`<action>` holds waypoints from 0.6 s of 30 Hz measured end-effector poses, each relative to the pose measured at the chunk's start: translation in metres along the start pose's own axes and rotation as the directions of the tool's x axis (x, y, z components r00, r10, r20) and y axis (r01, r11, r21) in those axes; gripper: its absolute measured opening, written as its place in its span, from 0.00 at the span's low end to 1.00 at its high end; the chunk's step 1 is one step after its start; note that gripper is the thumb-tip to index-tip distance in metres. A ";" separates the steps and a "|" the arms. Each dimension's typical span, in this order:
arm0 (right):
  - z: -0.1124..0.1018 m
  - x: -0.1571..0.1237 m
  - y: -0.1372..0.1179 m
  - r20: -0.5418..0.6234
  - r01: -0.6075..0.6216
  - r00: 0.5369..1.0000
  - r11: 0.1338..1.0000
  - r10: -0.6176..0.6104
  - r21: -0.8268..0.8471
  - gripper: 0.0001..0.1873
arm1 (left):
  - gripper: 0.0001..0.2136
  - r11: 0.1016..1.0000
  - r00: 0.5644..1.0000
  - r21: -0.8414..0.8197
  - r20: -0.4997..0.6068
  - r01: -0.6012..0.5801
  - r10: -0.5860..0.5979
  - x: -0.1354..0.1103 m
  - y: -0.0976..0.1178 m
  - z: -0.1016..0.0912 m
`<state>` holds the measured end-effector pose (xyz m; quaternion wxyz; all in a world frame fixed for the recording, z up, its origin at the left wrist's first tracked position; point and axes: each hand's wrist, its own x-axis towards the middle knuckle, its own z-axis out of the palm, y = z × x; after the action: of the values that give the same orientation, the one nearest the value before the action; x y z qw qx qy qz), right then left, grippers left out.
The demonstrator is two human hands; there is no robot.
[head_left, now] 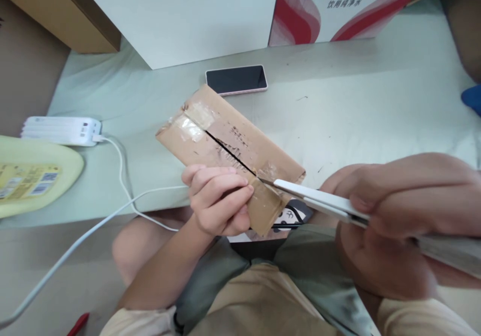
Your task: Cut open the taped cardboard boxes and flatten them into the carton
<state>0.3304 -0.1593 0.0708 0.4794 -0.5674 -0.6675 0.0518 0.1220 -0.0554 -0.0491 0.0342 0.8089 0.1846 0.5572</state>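
A small brown cardboard box (259,143) is tilted in front of me, its top seam split in a dark slit, with shiny tape at the far end and torn paper along the middle. My left hand (220,200) is closed round the box's near edge. In my right hand (402,215) is a white utility knife (319,195), gripped along its handle. The knife's thin blade touches the seam close to my left fingertips. Where the blade enters, the tape and cardboard are lifted. The inside of the box is hidden.
Behind the box lies a phone (236,80) on the pale green cloth (338,100). To the left are a white power bank (60,130) with a cable (120,150) and a yellow bottle (37,175). A white carton (195,20) and a red-white carton (319,15) stand at the back.
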 end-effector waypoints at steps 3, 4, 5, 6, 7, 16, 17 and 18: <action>0.006 -0.003 -0.006 0.028 -0.019 0.999 1.000 0.019 0.014 0.07 | 0.12 1.000 1.000 0.011 0.006 0.007 -0.007 0.001 0.001 0.000; 0.006 -0.004 -0.007 0.051 -0.030 0.998 0.999 0.028 0.025 0.07 | 0.12 1.000 1.000 0.007 0.008 0.008 -0.008 0.001 0.001 0.000; 0.005 -0.004 -0.006 0.083 -0.041 0.996 0.998 0.037 0.040 0.06 | 0.12 1.000 1.000 0.002 0.005 0.012 -0.012 0.001 0.001 0.000; 0.002 -0.003 -0.005 0.126 -0.053 0.991 0.997 0.045 0.062 0.06 | 0.12 1.000 1.000 -0.003 0.000 0.010 -0.010 0.002 0.001 0.000; -0.002 -0.003 -0.003 0.170 -0.066 0.984 0.994 0.051 0.086 0.07 | 0.12 1.000 1.000 -0.005 -0.003 0.007 -0.007 0.002 0.001 0.000; -0.003 0.002 -0.007 0.086 -0.133 0.989 0.974 0.118 0.185 0.16 | 0.13 1.000 1.000 0.008 -0.001 0.001 -0.001 -0.001 0.000 0.001; -0.003 0.001 -0.010 0.117 -0.131 0.987 0.974 0.111 0.183 0.15 | 0.13 1.000 1.000 0.015 -0.004 0.005 -0.005 -0.001 0.000 0.001; -0.004 0.001 -0.012 0.170 -0.127 0.980 0.979 0.099 0.162 0.16 | 0.13 1.000 1.000 0.019 -0.007 0.005 -0.005 0.000 0.000 0.001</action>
<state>0.3250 -0.1641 0.0808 0.4673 -0.5552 -0.6636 0.1819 0.1224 -0.0551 -0.0499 0.0269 0.8067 0.1920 0.5582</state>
